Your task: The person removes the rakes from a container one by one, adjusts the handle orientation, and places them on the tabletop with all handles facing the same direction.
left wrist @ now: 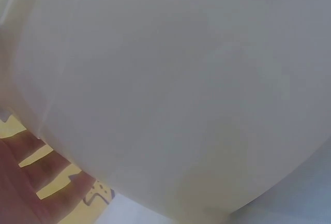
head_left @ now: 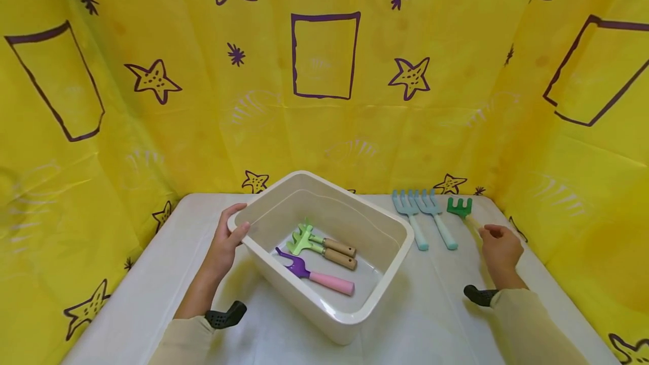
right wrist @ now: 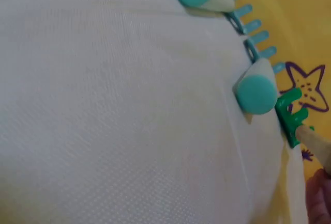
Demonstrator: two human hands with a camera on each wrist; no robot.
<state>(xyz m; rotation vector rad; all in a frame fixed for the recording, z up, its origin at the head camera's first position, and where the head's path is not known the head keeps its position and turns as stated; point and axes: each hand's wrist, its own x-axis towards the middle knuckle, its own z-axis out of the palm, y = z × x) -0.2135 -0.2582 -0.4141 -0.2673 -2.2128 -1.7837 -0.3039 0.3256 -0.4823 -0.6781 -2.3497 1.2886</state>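
Note:
My left hand (head_left: 226, 241) grips the left corner of a cream plastic bin (head_left: 385, 263), thumb over the rim; in the left wrist view its fingers (left wrist: 49, 169) lie along the bin's outer wall. Inside the bin lie two light green hand rakes with wooden handles (head_left: 338, 257) and a purple garden fork with a pink handle (head_left: 330, 283). At the right, my right hand (head_left: 502, 252) pinches the wooden handle of a dark green hand rake (head_left: 459, 207). Its tines point toward the back wall. In the right wrist view, the green rake (right wrist: 292, 118) shows at the right edge, with the fingertips below.
Two light blue garden forks (head_left: 417, 224) (head_left: 437, 218) lie side by side between the bin and the green rake. A white cloth (head_left: 431, 308) covers the table. Yellow patterned sheeting (head_left: 324, 139) walls in the back and both sides.

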